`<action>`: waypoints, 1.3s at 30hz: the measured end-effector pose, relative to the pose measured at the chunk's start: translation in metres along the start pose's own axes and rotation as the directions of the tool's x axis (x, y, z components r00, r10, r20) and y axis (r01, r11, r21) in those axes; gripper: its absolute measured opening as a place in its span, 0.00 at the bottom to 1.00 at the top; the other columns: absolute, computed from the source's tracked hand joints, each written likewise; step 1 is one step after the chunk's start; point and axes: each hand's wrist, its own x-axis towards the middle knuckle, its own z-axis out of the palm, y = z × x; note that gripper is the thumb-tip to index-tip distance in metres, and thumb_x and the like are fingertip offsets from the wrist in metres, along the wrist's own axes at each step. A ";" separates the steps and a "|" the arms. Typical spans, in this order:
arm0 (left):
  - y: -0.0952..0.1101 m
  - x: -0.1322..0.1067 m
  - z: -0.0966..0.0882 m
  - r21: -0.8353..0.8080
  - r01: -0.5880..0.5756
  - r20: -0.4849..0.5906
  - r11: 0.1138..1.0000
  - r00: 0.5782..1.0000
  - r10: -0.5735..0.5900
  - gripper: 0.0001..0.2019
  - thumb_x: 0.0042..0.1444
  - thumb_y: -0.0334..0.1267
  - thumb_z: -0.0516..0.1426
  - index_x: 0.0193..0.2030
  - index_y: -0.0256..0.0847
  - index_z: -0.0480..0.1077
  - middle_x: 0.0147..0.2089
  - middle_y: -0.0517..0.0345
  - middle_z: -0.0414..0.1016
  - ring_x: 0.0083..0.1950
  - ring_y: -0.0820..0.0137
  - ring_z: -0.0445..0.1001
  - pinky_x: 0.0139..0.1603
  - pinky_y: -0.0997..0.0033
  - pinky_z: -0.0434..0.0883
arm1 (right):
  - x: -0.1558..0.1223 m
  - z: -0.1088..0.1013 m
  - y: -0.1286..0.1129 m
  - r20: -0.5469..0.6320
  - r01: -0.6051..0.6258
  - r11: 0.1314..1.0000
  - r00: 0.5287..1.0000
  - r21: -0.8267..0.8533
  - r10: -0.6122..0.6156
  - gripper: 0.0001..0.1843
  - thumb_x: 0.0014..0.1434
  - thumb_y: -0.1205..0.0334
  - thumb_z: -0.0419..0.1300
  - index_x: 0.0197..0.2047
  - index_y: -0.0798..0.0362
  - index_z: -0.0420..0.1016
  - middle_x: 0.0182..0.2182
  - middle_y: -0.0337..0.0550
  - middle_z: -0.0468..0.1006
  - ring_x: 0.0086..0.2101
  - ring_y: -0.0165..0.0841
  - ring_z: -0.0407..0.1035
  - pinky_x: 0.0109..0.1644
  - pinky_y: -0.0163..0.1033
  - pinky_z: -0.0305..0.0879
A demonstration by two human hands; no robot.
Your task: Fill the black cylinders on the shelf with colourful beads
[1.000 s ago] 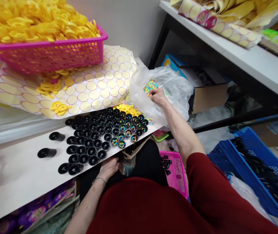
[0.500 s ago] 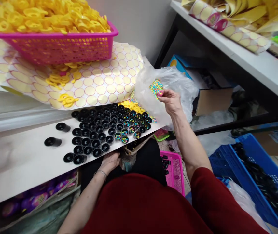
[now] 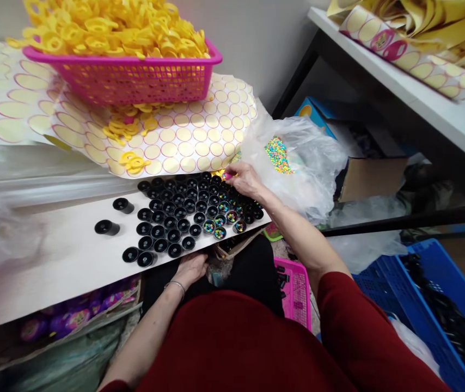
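Many small black cups (image 3: 175, 215) stand packed together on a white board (image 3: 53, 267); several at the right end hold coloured candy beads (image 3: 216, 226). My right hand (image 3: 245, 181) hovers over the far right cups, fingers pinched on a small pink scoop that is partly hidden. A clear plastic bag (image 3: 298, 163) holding pastel candy beads (image 3: 278, 154) lies just right of that hand. My left hand (image 3: 191, 268) rests under the board's front edge, fingers curled on it. Two black cups (image 3: 114, 216) lie on their sides to the left.
A pink basket (image 3: 134, 81) heaped with yellow rings sits on sheets of round stickers (image 3: 183, 136) at the back. A small pink basket (image 3: 295, 294) and a blue crate (image 3: 432, 305) of black parts stand on the floor. A white shelf (image 3: 420, 103) runs along the right.
My right hand has come out of the candy bag and moved left and down onto the far right cups. The view has shifted right. My left hand stays under the board.
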 end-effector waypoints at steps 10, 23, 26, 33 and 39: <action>-0.010 0.005 0.013 -0.007 -0.033 -0.034 0.999 0.999 0.033 0.16 0.61 0.38 0.52 0.53 0.41 0.73 0.55 0.48 0.75 0.60 0.59 0.70 0.63 0.64 0.62 | 0.008 -0.006 -0.032 0.246 0.219 0.762 0.966 -0.610 -0.081 0.17 0.55 0.75 0.51 0.42 0.57 0.78 0.45 0.52 0.77 0.49 0.44 0.63 0.45 0.43 0.59; -0.004 0.002 0.006 -0.023 -0.007 -0.020 1.000 1.000 0.006 0.16 0.61 0.37 0.52 0.53 0.42 0.73 0.58 0.49 0.74 0.63 0.60 0.68 0.66 0.64 0.59 | 0.007 -0.077 0.059 -0.486 0.117 0.974 0.874 0.194 -0.009 0.07 0.52 0.62 0.62 0.36 0.52 0.76 0.30 0.38 0.74 0.28 0.28 0.65 0.33 0.36 0.62; -0.005 0.003 0.007 -0.024 0.000 -0.015 1.000 1.000 0.000 0.16 0.62 0.37 0.52 0.53 0.42 0.73 0.58 0.50 0.74 0.63 0.61 0.67 0.67 0.65 0.58 | 0.010 -0.101 0.114 -0.602 -0.184 0.941 0.730 0.285 0.324 0.09 0.54 0.59 0.61 0.36 0.55 0.74 0.27 0.41 0.73 0.26 0.28 0.63 0.31 0.37 0.61; -0.005 0.005 0.007 -0.009 0.021 0.013 1.000 1.000 -0.021 0.15 0.62 0.38 0.52 0.53 0.42 0.73 0.57 0.49 0.75 0.63 0.61 0.68 0.66 0.65 0.59 | 0.013 -0.090 0.142 -0.233 -0.468 0.819 0.882 -0.331 0.409 0.03 0.47 0.67 0.59 0.25 0.55 0.75 0.30 0.48 0.79 0.42 0.42 0.71 0.46 0.42 0.64; -0.002 0.002 -0.003 0.061 0.035 0.053 0.998 0.998 -0.038 0.18 0.64 0.40 0.49 0.58 0.42 0.70 0.60 0.49 0.73 0.64 0.61 0.67 0.65 0.65 0.60 | 0.022 -0.073 0.133 -0.289 -0.289 0.955 0.910 0.072 0.298 0.05 0.42 0.61 0.62 0.22 0.54 0.72 0.22 0.38 0.71 0.34 0.37 0.70 0.39 0.37 0.65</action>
